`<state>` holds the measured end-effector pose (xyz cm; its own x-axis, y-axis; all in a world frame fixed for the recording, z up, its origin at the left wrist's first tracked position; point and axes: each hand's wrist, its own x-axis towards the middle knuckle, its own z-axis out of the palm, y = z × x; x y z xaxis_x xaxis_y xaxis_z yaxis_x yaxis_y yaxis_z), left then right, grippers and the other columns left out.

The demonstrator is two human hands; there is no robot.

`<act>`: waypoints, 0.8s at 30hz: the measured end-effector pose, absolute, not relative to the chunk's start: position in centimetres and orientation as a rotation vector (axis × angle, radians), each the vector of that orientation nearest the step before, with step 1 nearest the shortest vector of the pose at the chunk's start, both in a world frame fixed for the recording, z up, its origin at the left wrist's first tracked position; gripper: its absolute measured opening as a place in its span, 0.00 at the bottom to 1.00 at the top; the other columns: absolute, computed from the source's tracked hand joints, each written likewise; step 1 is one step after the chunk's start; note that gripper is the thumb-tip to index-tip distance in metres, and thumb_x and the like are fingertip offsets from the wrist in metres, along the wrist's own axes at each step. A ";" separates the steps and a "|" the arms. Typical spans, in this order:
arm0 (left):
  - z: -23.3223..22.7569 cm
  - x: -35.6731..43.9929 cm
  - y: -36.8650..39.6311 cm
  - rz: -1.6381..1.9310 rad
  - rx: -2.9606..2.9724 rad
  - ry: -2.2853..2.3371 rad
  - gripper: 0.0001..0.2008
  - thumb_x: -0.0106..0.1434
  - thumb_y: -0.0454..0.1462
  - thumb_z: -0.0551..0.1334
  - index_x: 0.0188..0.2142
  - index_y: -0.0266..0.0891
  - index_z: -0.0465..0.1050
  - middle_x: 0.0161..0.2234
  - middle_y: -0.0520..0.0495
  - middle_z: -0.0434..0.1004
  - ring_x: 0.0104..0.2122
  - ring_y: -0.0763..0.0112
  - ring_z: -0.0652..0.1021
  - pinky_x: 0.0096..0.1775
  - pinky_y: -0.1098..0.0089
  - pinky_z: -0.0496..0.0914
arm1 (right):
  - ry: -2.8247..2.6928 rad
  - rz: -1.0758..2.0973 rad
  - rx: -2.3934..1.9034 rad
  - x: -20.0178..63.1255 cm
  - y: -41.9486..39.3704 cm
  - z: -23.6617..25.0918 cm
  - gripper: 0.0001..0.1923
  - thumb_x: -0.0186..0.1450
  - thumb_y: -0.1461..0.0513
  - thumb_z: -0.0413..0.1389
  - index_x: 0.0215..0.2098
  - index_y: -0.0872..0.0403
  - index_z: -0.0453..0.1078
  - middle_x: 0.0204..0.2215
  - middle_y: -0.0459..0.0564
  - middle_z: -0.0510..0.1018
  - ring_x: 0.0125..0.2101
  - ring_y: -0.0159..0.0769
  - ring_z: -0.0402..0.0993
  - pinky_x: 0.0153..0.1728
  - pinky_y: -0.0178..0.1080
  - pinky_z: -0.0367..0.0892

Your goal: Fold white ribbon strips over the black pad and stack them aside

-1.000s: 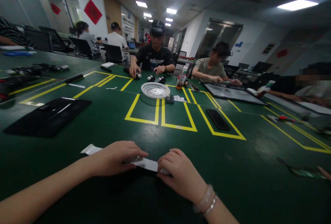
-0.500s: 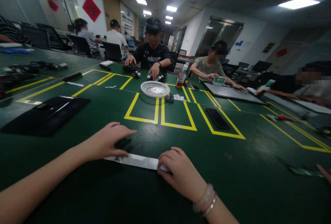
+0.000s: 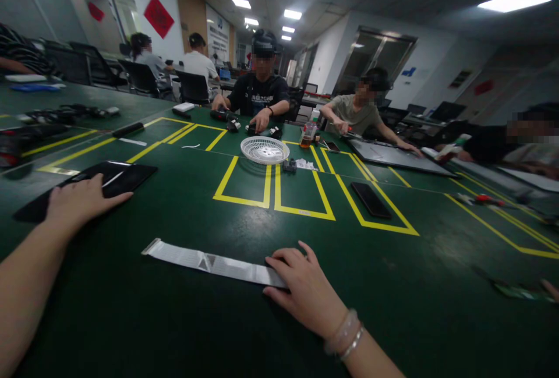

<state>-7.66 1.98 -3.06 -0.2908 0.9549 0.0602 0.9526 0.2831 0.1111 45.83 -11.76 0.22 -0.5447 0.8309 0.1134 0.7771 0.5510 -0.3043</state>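
A long flat white strip (image 3: 209, 262) lies on the green table (image 3: 174, 320) close in front of me. My right hand (image 3: 305, 290) rests flat with its fingers pressing the strip's right end. My left hand (image 3: 81, 202) is stretched out to the left, fingers spread, lying on the near edge of a flat black panel (image 3: 117, 175). Neither hand grips anything.
Yellow tape boxes (image 3: 271, 191) mark the table. A white round basket (image 3: 264, 149) sits mid-table, a black phone (image 3: 370, 200) to its right. Across the table other people work with small parts and a large dark panel (image 3: 393, 156). Tools lie at far left (image 3: 52, 115).
My left hand has left the strip and swung out to the left onto the black panel. The strip now lies uncovered except for its right end. My right hand has stayed put.
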 end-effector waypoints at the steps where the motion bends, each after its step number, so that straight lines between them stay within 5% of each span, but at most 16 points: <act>1: -2.9 -7.2 1.9 0.154 1.821 2.543 0.55 0.60 0.66 0.53 0.64 0.15 0.54 0.58 0.17 0.59 0.54 0.27 0.64 0.52 0.40 0.59 | -2.541 0.317 -1.357 45.8 -11.7 0.1 0.18 0.64 0.57 0.62 0.51 0.47 0.70 0.48 0.49 0.76 0.50 0.42 0.71 0.63 0.59 0.47; 7: -3.0 -6.3 1.9 0.377 1.945 2.535 0.62 0.46 0.73 0.53 0.58 0.17 0.64 0.47 0.25 0.73 0.49 0.31 0.71 0.42 0.55 0.59 | -2.541 0.321 -1.397 45.3 -11.8 0.6 0.09 0.65 0.60 0.60 0.44 0.50 0.72 0.43 0.48 0.77 0.45 0.41 0.72 0.52 0.50 0.64; 12: -3.1 -4.1 2.4 0.535 2.105 2.419 0.58 0.41 0.72 0.59 0.54 0.25 0.71 0.31 0.41 0.78 0.50 0.37 0.72 0.42 0.58 0.57 | -2.567 0.160 -1.323 45.4 -11.7 0.7 0.10 0.69 0.64 0.53 0.46 0.49 0.72 0.42 0.48 0.80 0.43 0.39 0.75 0.57 0.55 0.59; 18: -1.2 2.5 1.2 0.281 2.459 2.057 0.44 0.64 0.59 0.56 0.63 0.22 0.63 0.52 0.29 0.71 0.49 0.39 0.73 0.49 0.54 0.64 | -2.511 -0.083 -1.401 46.5 -11.1 0.3 0.17 0.66 0.68 0.55 0.52 0.50 0.73 0.38 0.49 0.83 0.38 0.39 0.78 0.58 0.56 0.58; 24: -1.2 6.9 0.5 0.272 2.587 1.751 0.40 0.59 0.59 0.62 0.62 0.35 0.66 0.57 0.34 0.67 0.55 0.44 0.69 0.58 0.53 0.60 | -2.245 -0.108 -1.286 47.9 -10.6 0.5 0.13 0.69 0.67 0.51 0.48 0.52 0.74 0.40 0.50 0.83 0.39 0.39 0.78 0.46 0.46 0.68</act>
